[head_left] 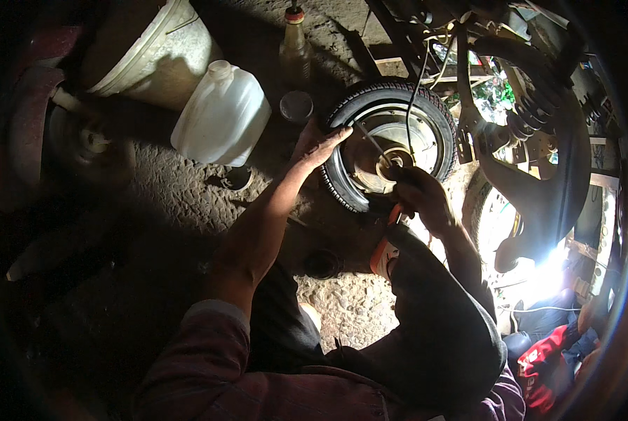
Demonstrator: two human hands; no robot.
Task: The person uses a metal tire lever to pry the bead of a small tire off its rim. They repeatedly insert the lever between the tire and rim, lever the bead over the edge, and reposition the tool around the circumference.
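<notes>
A small wheel with a black treaded tyre (444, 112) and a metal hub (391, 133) lies in front of me. My left hand (317, 147) clasps the tyre's left edge, its thumb reaching over the sidewall towards the rim; its other fingers are partly in shadow. Closed at the lower right of the hub, my right hand (426, 200) grips a thin metal rod tool (372, 142). The rod slants across the hub to the rim near my left thumb. Its grip end is hidden in my fist. A black cable (409, 112) runs up from the hub's centre.
Left of the wheel stand a white plastic jug (223, 116), a pale bucket (166, 63), a glass bottle (295, 49) and a round cup (296, 105). Vehicle frame parts with a coil spring (531, 119) crowd the right, near a bright light (545, 277). Another wheel (89, 140) sits in shadow.
</notes>
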